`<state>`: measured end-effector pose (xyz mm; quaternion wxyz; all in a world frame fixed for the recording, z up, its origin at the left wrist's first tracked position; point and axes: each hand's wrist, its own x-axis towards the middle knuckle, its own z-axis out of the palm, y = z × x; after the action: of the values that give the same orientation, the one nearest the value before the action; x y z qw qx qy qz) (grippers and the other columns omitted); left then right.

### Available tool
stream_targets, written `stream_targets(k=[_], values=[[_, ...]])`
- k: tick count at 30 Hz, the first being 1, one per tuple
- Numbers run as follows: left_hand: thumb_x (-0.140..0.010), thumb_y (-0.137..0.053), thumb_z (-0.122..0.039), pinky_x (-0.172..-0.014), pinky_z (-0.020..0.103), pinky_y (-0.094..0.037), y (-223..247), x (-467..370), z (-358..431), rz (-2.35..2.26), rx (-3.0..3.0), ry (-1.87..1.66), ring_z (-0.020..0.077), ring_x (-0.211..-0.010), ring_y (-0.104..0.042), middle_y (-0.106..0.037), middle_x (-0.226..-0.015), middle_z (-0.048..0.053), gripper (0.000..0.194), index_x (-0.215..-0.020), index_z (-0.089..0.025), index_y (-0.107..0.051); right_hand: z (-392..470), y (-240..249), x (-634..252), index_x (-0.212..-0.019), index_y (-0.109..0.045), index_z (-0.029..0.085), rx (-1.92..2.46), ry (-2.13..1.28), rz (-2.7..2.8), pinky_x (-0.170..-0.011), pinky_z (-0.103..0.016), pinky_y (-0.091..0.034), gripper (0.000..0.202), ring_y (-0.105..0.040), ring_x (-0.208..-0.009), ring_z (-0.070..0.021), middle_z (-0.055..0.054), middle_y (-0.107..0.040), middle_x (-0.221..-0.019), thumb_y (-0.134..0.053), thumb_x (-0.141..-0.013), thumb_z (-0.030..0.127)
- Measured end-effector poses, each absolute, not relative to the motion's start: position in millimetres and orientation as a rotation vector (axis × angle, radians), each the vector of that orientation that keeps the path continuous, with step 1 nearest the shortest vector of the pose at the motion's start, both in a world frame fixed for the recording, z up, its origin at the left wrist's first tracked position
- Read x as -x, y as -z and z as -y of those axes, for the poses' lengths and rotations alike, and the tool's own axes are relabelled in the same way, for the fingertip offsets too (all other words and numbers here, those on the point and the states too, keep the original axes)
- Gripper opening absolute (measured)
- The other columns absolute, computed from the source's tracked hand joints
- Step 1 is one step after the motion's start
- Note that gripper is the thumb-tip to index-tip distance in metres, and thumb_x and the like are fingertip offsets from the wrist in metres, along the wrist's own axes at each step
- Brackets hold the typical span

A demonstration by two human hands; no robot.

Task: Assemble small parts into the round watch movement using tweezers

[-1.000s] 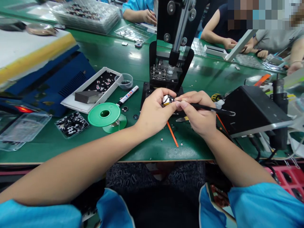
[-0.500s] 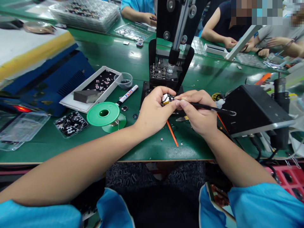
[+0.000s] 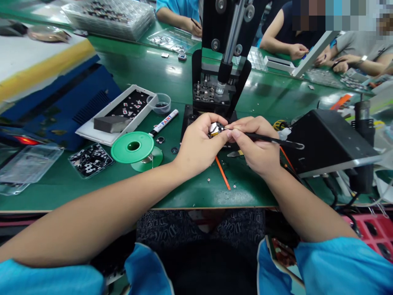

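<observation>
My left hand (image 3: 198,147) is closed around a small electronic device part (image 3: 215,128), silver and black with a yellow strip, its lower side hidden by fingers. My right hand (image 3: 260,149) pinches a pair of black tweezers (image 3: 282,141), whose tip points left onto the part. Both thumbs almost meet at its right side. Just behind the hands rises a black press fixture (image 3: 211,92) with a metal rod. Beneath them on the green bench lie an orange stick (image 3: 222,174) and a small blade-like tool (image 3: 235,154).
Left of my hands are a green wire spool (image 3: 132,147), a paint marker (image 3: 165,122), a white tray (image 3: 107,137) and a box of small parts (image 3: 91,160). A black sloped box (image 3: 333,141) stands to the right. Co-workers' hands (image 3: 297,51) are across the bench.
My hands, the part and the tweezers hold nearly the same position. Across the bench, co-workers' hands have shifted slightly.
</observation>
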<state>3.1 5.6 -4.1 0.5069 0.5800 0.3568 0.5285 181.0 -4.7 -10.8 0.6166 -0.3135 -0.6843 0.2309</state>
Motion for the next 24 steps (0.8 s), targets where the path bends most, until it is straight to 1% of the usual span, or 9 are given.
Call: stream_targets(k=[3, 6, 12, 15, 19, 22, 24], values=[[-0.085, -0.099, -0.046, -0.071, 0.029, -0.053, 3.7, -1.6, -5.8, -0.892, -1.465, -1.285, 0.0146, -0.075, -0.057, -0.068, -0.083, -0.002, 0.039, -0.100, -0.023, -0.071, 4.5, 11.1, -181.0, -0.095, -0.079, 0.030, 0.730, -0.515, 1.600, -0.096, -0.047, -0.075, 0.012, -0.085, -0.099, -0.0216, -0.001, -0.086, -0.103, -0.087, -0.102, 0.035], [-0.086, -0.098, -0.045, -0.071, 0.030, -0.053, 3.0, 0.1, -6.1, -0.881, -1.474, -1.285, 0.0148, -0.075, -0.058, -0.069, -0.084, -0.001, 0.037, -0.099, -0.022, -0.072, 3.8, 12.6, -180.7, -0.099, -0.080, 0.031, 0.692, -0.510, 1.606, -0.097, -0.046, -0.074, 0.007, -0.086, -0.103, -0.0219, 0.000, -0.087, -0.105, -0.087, -0.102, 0.029], [-0.082, -0.103, -0.051, -0.069, 0.028, -0.054, 4.6, -0.8, -6.3, -0.869, -1.396, -1.290, 0.0152, -0.076, -0.060, -0.070, -0.084, -0.001, 0.044, -0.099, -0.023, -0.073, 3.2, 14.0, -179.6, -0.102, -0.083, 0.034, 0.644, -0.479, 1.603, -0.096, -0.046, -0.073, 0.011, -0.086, -0.104, -0.0218, 0.001, -0.087, -0.106, -0.087, -0.101, 0.023], [-0.079, -0.105, -0.052, -0.069, 0.028, -0.054, 5.0, -1.8, -6.3, -0.856, -1.368, -1.287, 0.0148, -0.076, -0.061, -0.071, -0.083, -0.001, 0.047, -0.100, -0.023, -0.074, 4.1, 13.0, -179.0, -0.102, -0.084, 0.033, 0.645, -0.491, 1.603, -0.098, -0.046, -0.072, 0.013, -0.085, -0.105, -0.0211, 0.001, -0.087, -0.107, -0.086, -0.102, 0.020], [-0.078, -0.106, -0.050, -0.072, 0.028, -0.057, 6.2, -2.6, -7.4, -0.822, -1.321, -1.289, 0.0152, -0.079, -0.064, -0.073, -0.086, -0.001, 0.049, -0.103, -0.023, -0.074, 5.3, 13.6, -178.8, -0.103, -0.083, 0.033, 0.674, -0.479, 1.583, -0.101, -0.049, -0.072, 0.009, -0.085, -0.106, -0.0226, 0.000, -0.087, -0.107, -0.086, -0.103, 0.025], [-0.083, -0.103, -0.042, -0.078, 0.029, -0.059, 8.6, -2.7, -8.5, -0.832, -1.325, -1.288, 0.0159, -0.084, -0.067, -0.076, -0.093, 0.000, 0.042, -0.108, -0.023, -0.073, 5.5, 14.7, -180.3, -0.106, -0.083, 0.033, 0.715, -0.430, 1.573, -0.100, -0.050, -0.073, 0.004, -0.084, -0.106, -0.0241, -0.001, -0.087, -0.109, -0.085, -0.103, 0.032], [-0.087, -0.099, -0.035, -0.081, 0.030, -0.058, 10.2, -2.4, -9.1, -0.843, -1.346, -1.284, 0.0160, -0.086, -0.068, -0.077, -0.097, 0.001, 0.037, -0.111, -0.024, -0.073, 5.5, 13.7, -181.9, -0.109, -0.083, 0.033, 0.755, -0.425, 1.568, -0.098, -0.049, -0.073, 0.005, -0.083, -0.105, -0.0239, -0.002, -0.087, -0.110, -0.085, -0.104, 0.035]])
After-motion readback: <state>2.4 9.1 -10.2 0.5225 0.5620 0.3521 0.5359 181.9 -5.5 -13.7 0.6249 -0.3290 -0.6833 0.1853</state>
